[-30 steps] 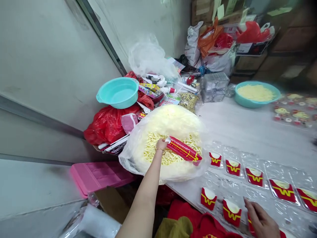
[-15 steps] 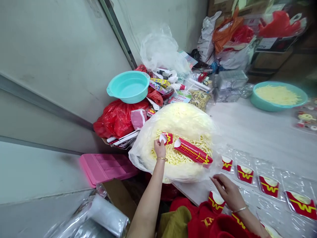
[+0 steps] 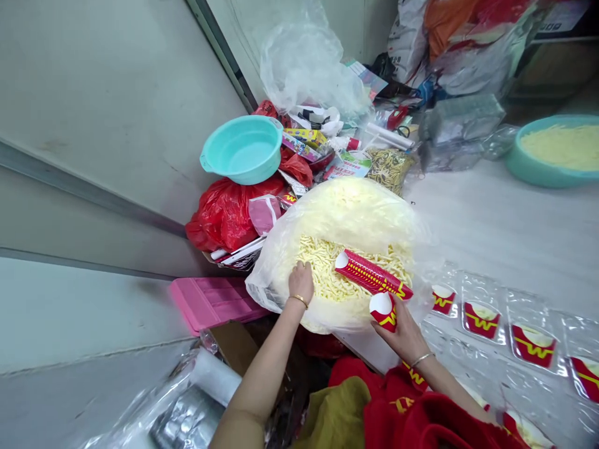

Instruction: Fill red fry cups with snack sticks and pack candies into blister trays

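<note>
A large clear plastic bag (image 3: 276,274) lies open, full of pale yellow fry-shaped pieces (image 3: 327,274). My left hand (image 3: 301,282) is at the left side of these pieces, fingers curled down against them; what they pinch, if anything, is hidden. My right hand (image 3: 403,332) grips a single red fry box (image 3: 384,313) with a yellow zigzag mark and white inside, at the bag's front right edge. A nested stack of red fry boxes (image 3: 369,272) rests on the pieces between my hands.
On the white table (image 3: 472,218), clear plastic packs (image 3: 482,318) with red fry boxes stand in rows at right. A turquoise basin (image 3: 538,165) of pale pieces is at far right. Another turquoise basin (image 3: 243,149) sits on red bags (image 3: 229,215). A pink tray (image 3: 215,299) is at left.
The single fry box has passed from my left hand to my right hand. My left hand now reaches down to the pieces. The view has shifted slightly.
</note>
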{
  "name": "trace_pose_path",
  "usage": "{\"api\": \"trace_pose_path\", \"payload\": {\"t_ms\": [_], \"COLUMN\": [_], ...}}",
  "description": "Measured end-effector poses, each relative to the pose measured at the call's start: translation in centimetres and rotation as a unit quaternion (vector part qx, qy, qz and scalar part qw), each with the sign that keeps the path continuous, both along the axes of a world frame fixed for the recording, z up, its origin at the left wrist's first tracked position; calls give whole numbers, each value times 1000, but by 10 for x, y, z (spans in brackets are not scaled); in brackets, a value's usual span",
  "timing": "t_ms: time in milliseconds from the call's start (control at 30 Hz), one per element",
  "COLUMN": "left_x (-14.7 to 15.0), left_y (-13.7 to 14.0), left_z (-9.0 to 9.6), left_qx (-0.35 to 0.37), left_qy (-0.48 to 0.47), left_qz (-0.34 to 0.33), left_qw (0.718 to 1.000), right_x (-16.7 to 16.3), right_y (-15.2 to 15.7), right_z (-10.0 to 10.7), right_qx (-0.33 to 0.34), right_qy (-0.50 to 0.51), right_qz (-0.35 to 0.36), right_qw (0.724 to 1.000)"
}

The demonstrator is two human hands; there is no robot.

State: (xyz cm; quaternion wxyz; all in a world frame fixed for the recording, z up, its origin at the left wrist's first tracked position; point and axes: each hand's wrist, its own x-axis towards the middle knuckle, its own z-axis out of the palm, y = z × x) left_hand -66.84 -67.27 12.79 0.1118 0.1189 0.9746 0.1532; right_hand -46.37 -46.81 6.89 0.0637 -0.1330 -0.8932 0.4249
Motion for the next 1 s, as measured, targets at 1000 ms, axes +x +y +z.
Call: {"api": "trace_pose_path", "payload": {"t_ms": [1000], "left_x": [2], "left_y": [19], "left_z": [16], "left_qx": [402], "left_qy": [-426], "left_qz": [33], "left_qw": [810], "right_x": [-74], "right_y": [-35], "right_z": [20], "right_qx": [62], "right_qy": [12], "right_qz": [92], "right_qw": [994]}}
